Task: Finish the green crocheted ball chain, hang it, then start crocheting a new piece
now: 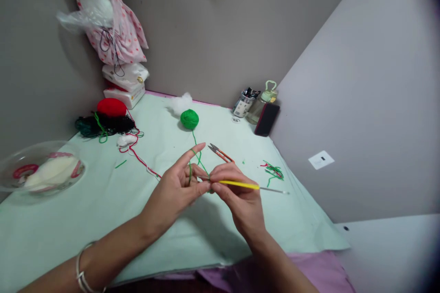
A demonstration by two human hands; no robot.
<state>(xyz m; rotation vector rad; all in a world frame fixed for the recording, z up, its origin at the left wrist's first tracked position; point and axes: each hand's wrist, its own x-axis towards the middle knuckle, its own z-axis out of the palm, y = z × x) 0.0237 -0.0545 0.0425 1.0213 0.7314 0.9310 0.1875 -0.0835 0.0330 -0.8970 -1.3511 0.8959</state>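
Nearest the camera, two bare forearms extend over the pale green table mat (103, 201); the left wrist carries a silver bangle (81, 270).

Work item: a thin green yarn strand (196, 150). It runs from a small green yarn ball (189, 119) lying on the mat, descends toward the hands, and loops around the left hand's raised index finger.

Left hand (178, 187): index finger extended upward with the strand over it; thumb and remaining fingers pressed together on the yarn at the point where both hands meet, above the mat's centre.

Right hand (237, 192): thumb and fingertips closed in a pinch on a crochet hook (247, 186) with a yellow handle; its metal shaft projects to the right. The hook tip is hidden between the fingers.

Adjacent items: orange-handled snips (222, 152) just behind the hands; loose green and red yarn scraps (273, 171) to the right; a red yarn ball (112, 107) on dark yarn at far left.
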